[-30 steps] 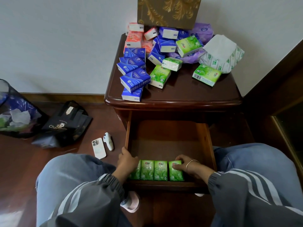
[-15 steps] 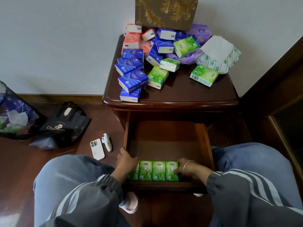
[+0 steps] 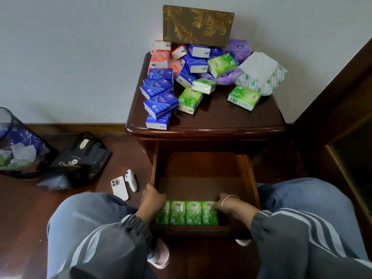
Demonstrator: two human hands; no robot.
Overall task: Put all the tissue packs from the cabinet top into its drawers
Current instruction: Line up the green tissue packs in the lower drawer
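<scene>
Clasping the green packs (image 3: pixel 186 213) still; left hand (image 3: pixel 153 200), right hand (image 3: pixel 223 203) curled round row ends

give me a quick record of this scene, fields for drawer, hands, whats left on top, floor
drawer: open
in drawer: four green packs, side by side along the front
left hand: at the row's left end, partly covering the end pack; grip unclear
right hand: touching the rightmost pack; grip unclear
cabinet top: many packs remain, among them blue packs, green, orange, purple
behind pile: gold-patterned box by the wall
floor: phone left of the drawer
task: unfinished
</scene>
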